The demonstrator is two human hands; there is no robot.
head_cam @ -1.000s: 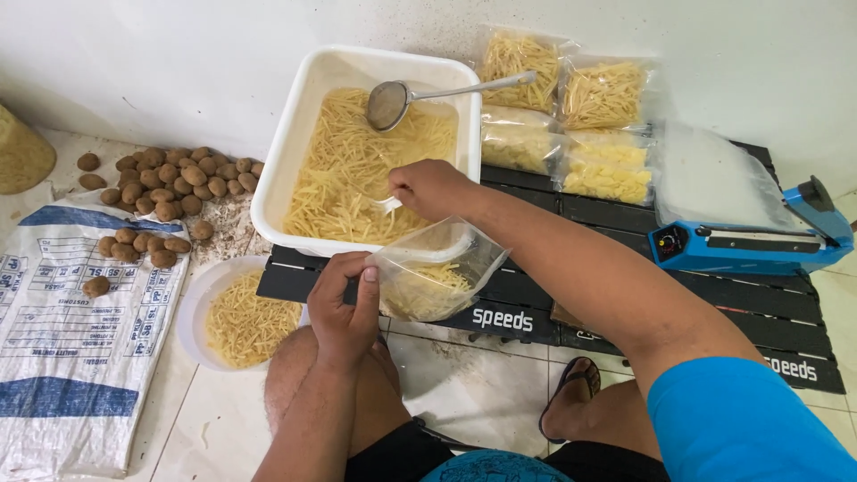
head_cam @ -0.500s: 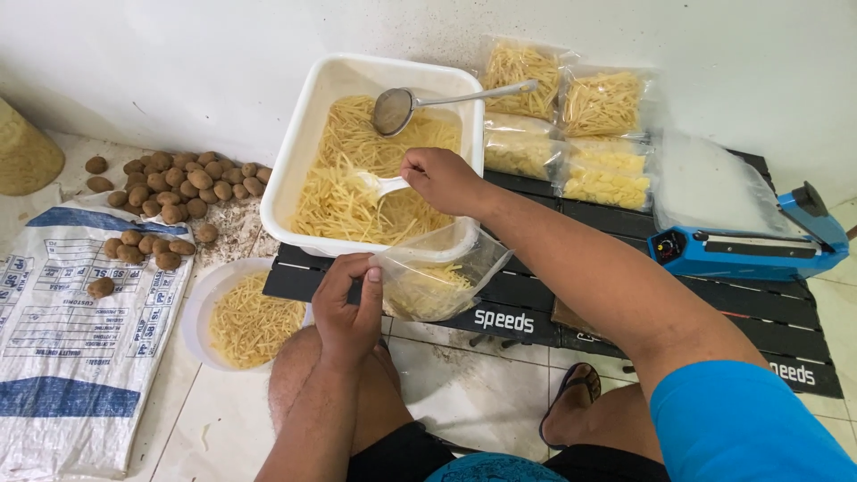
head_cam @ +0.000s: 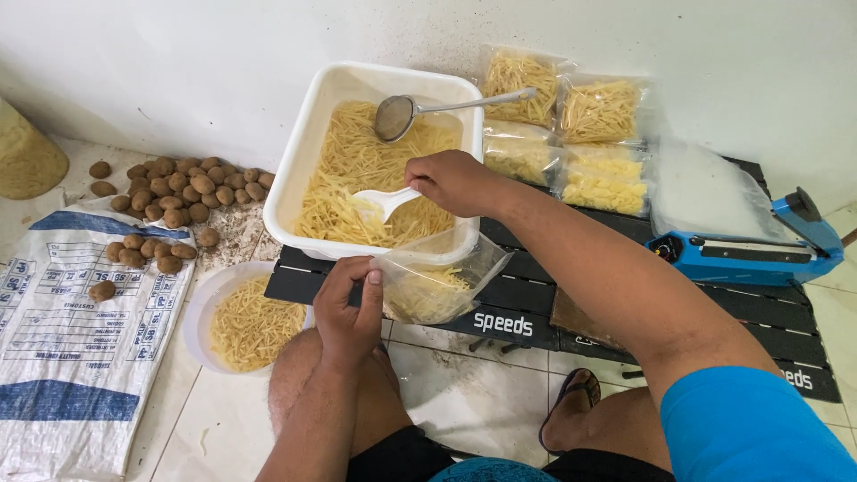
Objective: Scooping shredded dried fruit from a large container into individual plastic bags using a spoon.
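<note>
Both grips full: right hand (head_cam: 455,181) spoon (head_cam: 386,201), left hand (head_cam: 348,308) bag (head_cam: 437,278).

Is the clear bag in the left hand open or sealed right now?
Open: the left hand holds the clear bag by its rim, mouth gaping, potato strips partly filling it.

Strainer (head_cam: 397,116) blocks tub (head_cam: 303,152) far end; sealed bags (head_cam: 562,134) crowd right; near side open.

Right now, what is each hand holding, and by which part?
The right hand holds a white spoon by its handle, bowl over the tub. The left hand pinches the open bag at its mouth edge.
</note>
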